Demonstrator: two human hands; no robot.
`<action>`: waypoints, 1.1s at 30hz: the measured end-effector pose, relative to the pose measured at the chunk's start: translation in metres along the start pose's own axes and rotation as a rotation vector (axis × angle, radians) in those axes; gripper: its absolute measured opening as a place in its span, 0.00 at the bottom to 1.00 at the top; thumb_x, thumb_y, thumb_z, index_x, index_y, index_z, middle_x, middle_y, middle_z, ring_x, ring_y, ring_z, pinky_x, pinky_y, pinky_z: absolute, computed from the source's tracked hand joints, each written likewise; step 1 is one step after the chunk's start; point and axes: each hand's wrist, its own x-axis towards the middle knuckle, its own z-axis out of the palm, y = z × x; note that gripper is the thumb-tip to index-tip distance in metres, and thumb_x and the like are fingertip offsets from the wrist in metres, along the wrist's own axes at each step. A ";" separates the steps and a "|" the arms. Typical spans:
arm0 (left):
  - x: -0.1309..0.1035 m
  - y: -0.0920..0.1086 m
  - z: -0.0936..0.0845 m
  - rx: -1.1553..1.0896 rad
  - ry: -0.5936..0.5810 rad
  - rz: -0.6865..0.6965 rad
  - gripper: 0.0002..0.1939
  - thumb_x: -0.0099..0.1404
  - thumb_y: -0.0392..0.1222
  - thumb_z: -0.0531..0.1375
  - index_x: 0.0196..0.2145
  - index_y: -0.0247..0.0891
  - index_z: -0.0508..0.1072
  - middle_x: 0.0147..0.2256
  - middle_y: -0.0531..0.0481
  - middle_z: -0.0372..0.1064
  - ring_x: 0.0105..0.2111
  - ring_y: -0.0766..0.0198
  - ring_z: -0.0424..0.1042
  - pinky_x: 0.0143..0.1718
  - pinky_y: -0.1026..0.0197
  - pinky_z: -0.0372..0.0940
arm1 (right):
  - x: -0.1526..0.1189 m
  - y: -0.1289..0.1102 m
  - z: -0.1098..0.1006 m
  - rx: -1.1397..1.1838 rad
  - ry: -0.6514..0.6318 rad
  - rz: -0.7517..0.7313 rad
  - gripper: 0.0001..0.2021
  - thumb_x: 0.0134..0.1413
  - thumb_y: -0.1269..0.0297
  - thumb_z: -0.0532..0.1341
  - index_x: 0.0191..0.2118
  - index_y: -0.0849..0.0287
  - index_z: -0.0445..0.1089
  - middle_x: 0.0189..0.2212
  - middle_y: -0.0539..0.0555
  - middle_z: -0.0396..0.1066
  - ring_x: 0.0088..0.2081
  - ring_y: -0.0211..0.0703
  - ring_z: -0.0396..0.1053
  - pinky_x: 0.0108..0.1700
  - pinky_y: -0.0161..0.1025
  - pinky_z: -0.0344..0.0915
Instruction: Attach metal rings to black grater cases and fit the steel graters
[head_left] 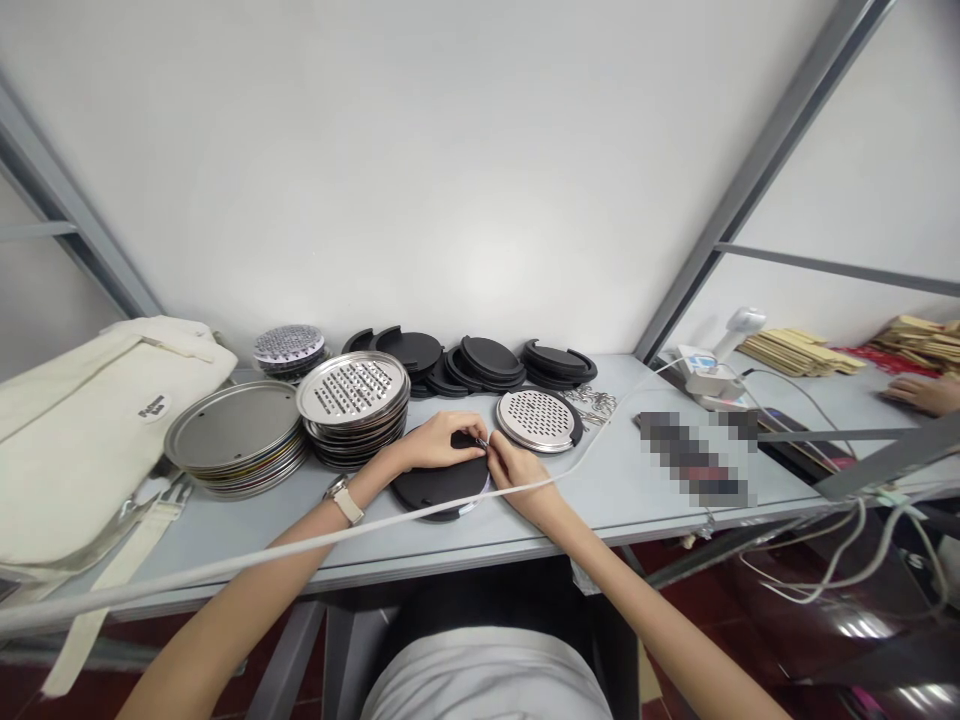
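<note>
A round black piece (442, 485) lies on the grey table, close to the front edge. My left hand (448, 440) rests over its upper part, fingers closed at a small metal piece (482, 443). From the right, my right hand (517, 468) meets it there, with thumb and fingers pinched together at the same spot. What the right fingertips hold is too small to make out. Just behind my right hand sits a round metal grater plate (536, 418) with a black rim part. Small metal pieces (594, 403) lie in a loose heap beside it.
Stacked grater plates (352, 390), plain round plates (234, 425) and black discs (489, 358) stand left and behind. A cream bag (97, 430) lies far left. A white cable (300, 545) crosses in front. At far right, another person's hand (924, 393) is near wooden pieces (799, 352).
</note>
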 end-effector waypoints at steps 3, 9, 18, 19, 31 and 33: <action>0.000 -0.001 0.000 -0.007 0.004 -0.005 0.07 0.61 0.38 0.62 0.38 0.36 0.71 0.35 0.50 0.72 0.37 0.64 0.71 0.41 0.62 0.65 | 0.000 0.001 0.001 0.001 0.004 -0.003 0.08 0.62 0.66 0.46 0.36 0.58 0.61 0.22 0.49 0.62 0.23 0.40 0.63 0.27 0.34 0.52; 0.000 0.000 0.000 -0.045 0.007 -0.024 0.07 0.60 0.38 0.62 0.37 0.36 0.71 0.34 0.51 0.72 0.36 0.65 0.72 0.41 0.63 0.65 | 0.000 0.002 0.003 -0.004 0.009 0.000 0.08 0.62 0.66 0.46 0.36 0.59 0.61 0.22 0.49 0.63 0.23 0.40 0.63 0.26 0.34 0.51; -0.001 0.001 0.000 -0.055 0.006 -0.068 0.06 0.60 0.37 0.63 0.35 0.36 0.71 0.32 0.52 0.71 0.34 0.66 0.71 0.38 0.64 0.65 | -0.001 0.002 0.003 -0.047 0.038 -0.024 0.09 0.61 0.66 0.47 0.36 0.59 0.62 0.21 0.50 0.63 0.22 0.40 0.63 0.26 0.34 0.50; -0.001 0.001 0.000 -0.056 0.000 -0.069 0.05 0.60 0.37 0.62 0.35 0.36 0.71 0.32 0.52 0.71 0.33 0.66 0.71 0.38 0.64 0.65 | -0.001 0.001 0.003 -0.050 0.043 -0.032 0.09 0.61 0.66 0.47 0.37 0.59 0.62 0.21 0.50 0.64 0.23 0.40 0.63 0.26 0.34 0.50; -0.001 0.007 0.001 0.124 0.005 -0.008 0.08 0.63 0.35 0.59 0.41 0.38 0.67 0.41 0.48 0.68 0.43 0.60 0.68 0.48 0.57 0.62 | -0.001 -0.001 -0.002 0.013 0.039 -0.005 0.09 0.63 0.66 0.46 0.38 0.59 0.63 0.23 0.51 0.65 0.24 0.41 0.65 0.28 0.34 0.55; -0.002 0.008 0.001 0.180 0.004 -0.022 0.09 0.63 0.36 0.59 0.42 0.39 0.67 0.41 0.48 0.68 0.45 0.58 0.67 0.50 0.55 0.60 | 0.000 -0.002 -0.003 0.034 0.049 0.007 0.09 0.63 0.65 0.46 0.37 0.58 0.62 0.22 0.50 0.64 0.24 0.40 0.64 0.28 0.33 0.55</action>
